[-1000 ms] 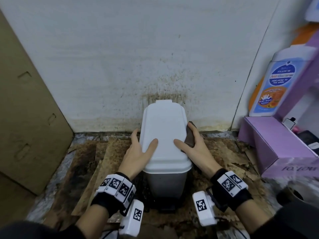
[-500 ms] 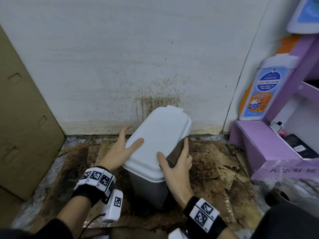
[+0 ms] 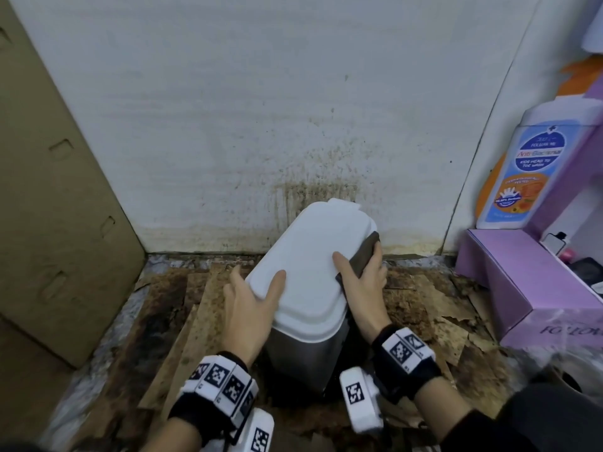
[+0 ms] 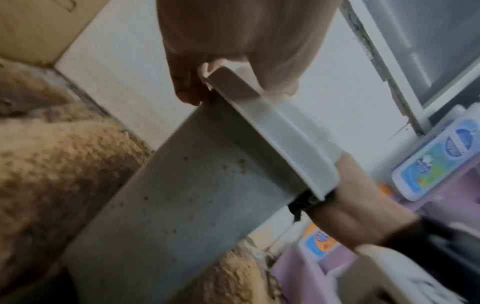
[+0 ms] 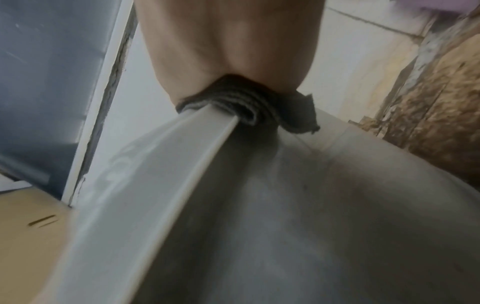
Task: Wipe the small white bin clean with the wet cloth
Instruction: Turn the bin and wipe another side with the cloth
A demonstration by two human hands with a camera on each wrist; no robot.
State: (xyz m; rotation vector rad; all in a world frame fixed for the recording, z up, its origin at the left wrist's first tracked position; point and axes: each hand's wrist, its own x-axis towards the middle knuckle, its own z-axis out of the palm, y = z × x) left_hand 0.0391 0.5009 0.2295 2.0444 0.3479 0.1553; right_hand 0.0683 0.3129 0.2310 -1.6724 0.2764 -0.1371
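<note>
The small white bin [image 3: 310, 256] stands skewed on the floor by the stained wall, lid closed, its grey body [image 4: 182, 195] speckled with dirt. My left hand [image 3: 251, 298] grips the lid's near left corner, thumb on top and fingers curled round the rim [image 4: 280, 133]. My right hand [image 3: 362, 282] pinches a folded dark brown cloth [image 3: 363, 256] against the lid's right edge near the far corner, thumb on the lid top. In the right wrist view the cloth [image 5: 249, 107] wraps over the lid edge [image 5: 155, 185].
A cardboard panel [image 3: 49, 223] leans at the left. Torn, stained cardboard [image 3: 424, 308] covers the floor. A purple box [image 3: 522, 282] and a bottle-shaped wash display [image 3: 518, 164] stand at the right. The wall [image 3: 310, 151] behind the bin is spattered brown.
The bin has turned from square to skewed, its far end swung right. My right hand slid the cloth along the lid's right edge toward the far corner. My left hand kept its hold.
</note>
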